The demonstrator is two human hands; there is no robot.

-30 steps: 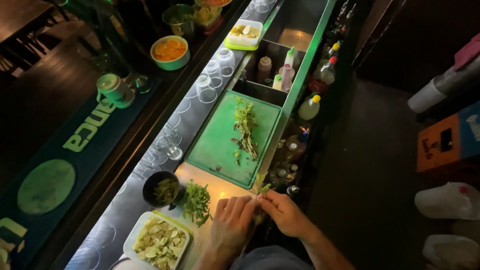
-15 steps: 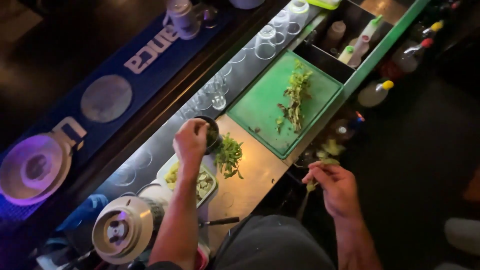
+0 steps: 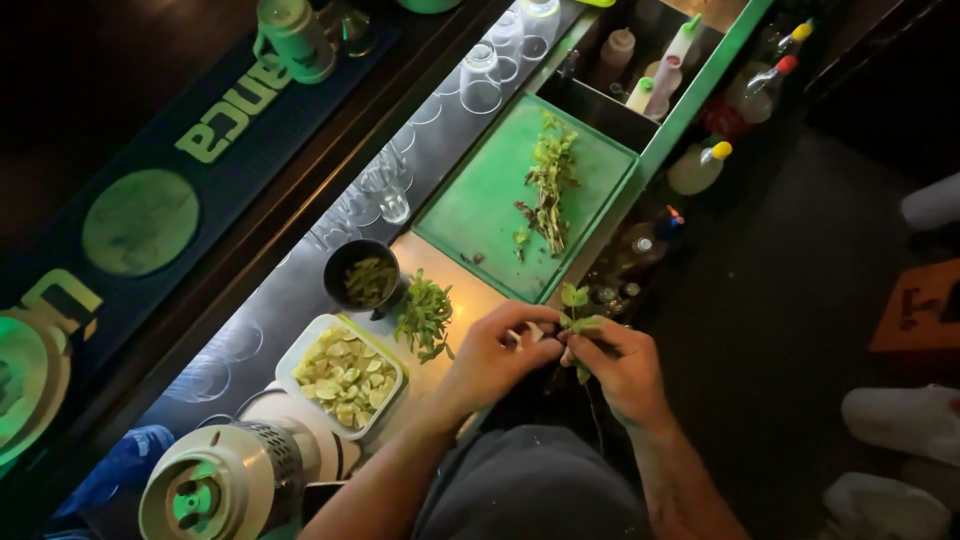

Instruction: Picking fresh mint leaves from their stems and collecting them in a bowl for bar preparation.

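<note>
hands have come back together at the counter edge: half a second ago the left hand (image 3: 495, 350) reached out to the dark cup (image 3: 362, 275), and now it pinches the mint sprig (image 3: 577, 325) that the right hand (image 3: 620, 365) grips by its stem. beyond the hands lies the green cutting board (image 3: 480, 210) with more stems; left of them, the tub of lime wedges (image 3: 343, 373), then the picked mint pile (image 3: 425, 318). plucking looks resumed.
</note>
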